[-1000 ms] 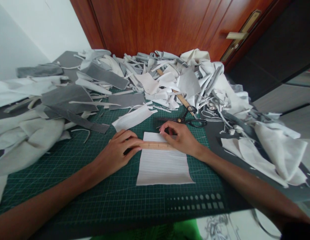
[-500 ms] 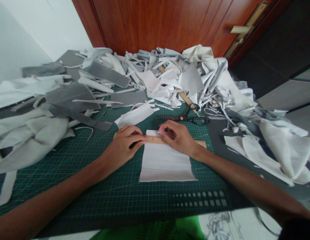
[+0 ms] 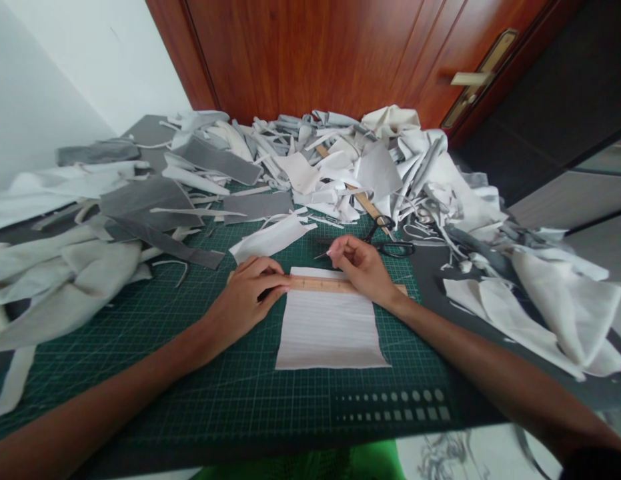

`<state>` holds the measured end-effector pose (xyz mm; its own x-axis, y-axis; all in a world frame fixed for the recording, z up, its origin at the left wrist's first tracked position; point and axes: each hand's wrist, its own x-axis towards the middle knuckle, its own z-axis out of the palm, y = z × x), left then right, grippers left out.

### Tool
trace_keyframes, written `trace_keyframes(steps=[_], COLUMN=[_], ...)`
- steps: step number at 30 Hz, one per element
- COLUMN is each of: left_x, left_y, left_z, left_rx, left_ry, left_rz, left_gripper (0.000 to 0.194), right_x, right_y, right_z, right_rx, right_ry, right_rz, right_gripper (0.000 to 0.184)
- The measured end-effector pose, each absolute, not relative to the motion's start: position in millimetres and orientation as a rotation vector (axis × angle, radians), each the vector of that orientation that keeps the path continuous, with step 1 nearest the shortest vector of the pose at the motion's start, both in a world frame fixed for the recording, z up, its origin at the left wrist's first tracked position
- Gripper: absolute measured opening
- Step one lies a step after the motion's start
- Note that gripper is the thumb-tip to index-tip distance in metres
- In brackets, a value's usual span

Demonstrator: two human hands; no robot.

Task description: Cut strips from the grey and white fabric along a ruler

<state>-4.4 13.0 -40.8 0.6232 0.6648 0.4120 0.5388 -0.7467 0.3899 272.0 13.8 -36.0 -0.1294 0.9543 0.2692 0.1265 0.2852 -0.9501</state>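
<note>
A white fabric piece (image 3: 331,330) with fine crosswise lines lies flat on the green cutting mat (image 3: 230,400). Across its upper part runs a wooden ruler (image 3: 323,285). At the fabric's left edge, my left hand (image 3: 255,287) is closed with fingertips and thumb together on the ruler, holding it down. My right hand (image 3: 363,267) is raised slightly over the ruler's right half and pinches a thin pointed tool (image 3: 321,255), its dark tip aimed left; most of the tool is hidden in my fingers. Black scissors (image 3: 396,248) lie just beyond my right hand.
A heap of white and grey fabric scraps (image 3: 300,170) covers the far side, with a second wooden ruler (image 3: 365,202) partly buried in it. More scraps lie to the left (image 3: 90,267) and right (image 3: 555,313). Behind stands a wooden door (image 3: 310,53).
My right hand has lifted off the fabric and ruler and shifted a little up and right, showing the tool's tip. My left hand stays on the ruler. The view has tilted slightly.
</note>
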Motion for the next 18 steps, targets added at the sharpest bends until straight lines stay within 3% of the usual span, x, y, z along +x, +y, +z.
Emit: trace_keyframes(steps=[6, 18], left_x=[1, 4], left_y=[-3, -29], left_z=[-34, -35], left_rx=[2.745, 2.905], left_ry=[0.953, 0.8], left_rz=[0.757, 0.58], left_gripper=[0.028, 0.048], right_x=[271, 271], right_y=[10, 12], right_z=[-33, -32], right_rx=[-1.011, -0.999], right_ry=[-1.478, -1.458], right_rz=[1.025, 0.995], right_gripper=[0.034, 0.035])
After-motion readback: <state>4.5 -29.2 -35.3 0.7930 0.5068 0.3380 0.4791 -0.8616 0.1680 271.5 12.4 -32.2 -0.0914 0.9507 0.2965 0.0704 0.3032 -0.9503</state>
